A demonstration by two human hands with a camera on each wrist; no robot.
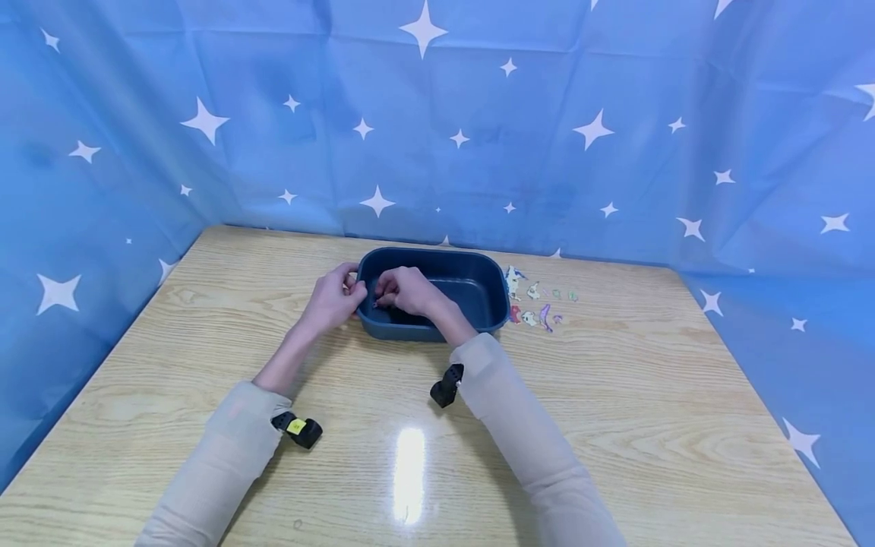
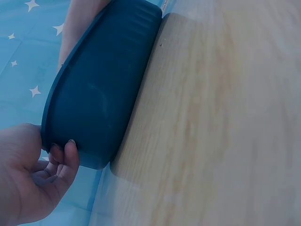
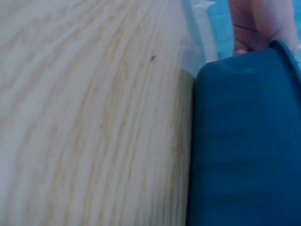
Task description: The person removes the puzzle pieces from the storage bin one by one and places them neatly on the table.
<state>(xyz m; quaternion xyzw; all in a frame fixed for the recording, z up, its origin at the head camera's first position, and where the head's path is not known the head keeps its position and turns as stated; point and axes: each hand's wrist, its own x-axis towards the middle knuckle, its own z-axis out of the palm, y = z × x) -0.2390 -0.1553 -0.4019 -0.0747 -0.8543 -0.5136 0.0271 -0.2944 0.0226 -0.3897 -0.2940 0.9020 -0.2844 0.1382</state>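
Observation:
A dark blue oblong basin [image 1: 434,332] stands on the wooden table. My left hand [image 1: 335,298] holds the rim at the basin's left end, thumb on the inner side. The left wrist view shows the curled fingers of that left hand [image 2: 47,174] against the basin's outer wall [image 2: 101,89]. Inside the basin, near its left end, my right hand [image 1: 408,292] reaches down with fingers bent together. They pinch a small pinkish piece [image 1: 375,304], partly hidden by the fingertips. In the right wrist view, the basin's side [image 3: 249,141] hides my right hand.
Several small flat coloured shapes [image 1: 533,291] lie in loose rows on the table, just right of the basin. A blue curtain [image 1: 478,175] with white stars hangs behind and beside the table [image 1: 615,425]. Each forearm carries a black wrist camera.

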